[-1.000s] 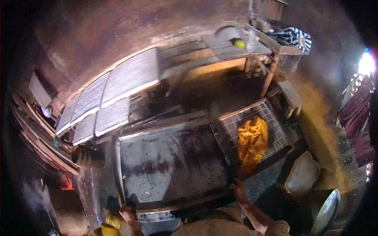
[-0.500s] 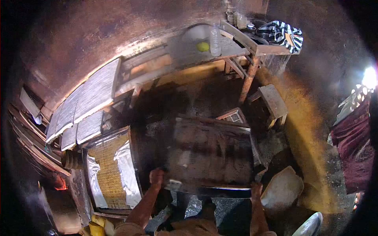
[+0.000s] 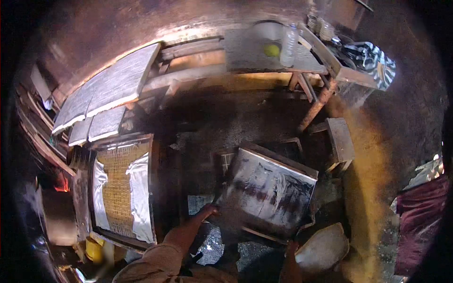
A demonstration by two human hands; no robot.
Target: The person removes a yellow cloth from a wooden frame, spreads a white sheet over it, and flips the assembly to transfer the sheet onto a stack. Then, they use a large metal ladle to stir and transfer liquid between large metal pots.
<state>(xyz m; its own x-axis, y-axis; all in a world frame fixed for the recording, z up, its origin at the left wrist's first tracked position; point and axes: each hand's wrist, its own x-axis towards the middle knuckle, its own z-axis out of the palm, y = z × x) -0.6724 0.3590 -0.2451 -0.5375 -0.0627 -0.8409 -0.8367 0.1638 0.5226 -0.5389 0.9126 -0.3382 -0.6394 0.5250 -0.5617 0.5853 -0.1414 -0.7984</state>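
Note:
A large dark metal sheet in a wooden frame lies tilted at the centre right, over the wire rack. My left hand grips its near left corner. My right hand holds its near right edge, mostly hidden beneath the frame. To the left sits an open tray showing a woven yellow mat between shiny white strips.
Grey slabs lean in a row at the upper left. A wooden table at the back carries a green ball and a clear bottle. A stool stands at right. A fire glows far left.
The metal sheet has been lifted off the left tray and carried right, uncovering the woven mat. It now rests lower and tilted over the rack, hiding the orange cloth.

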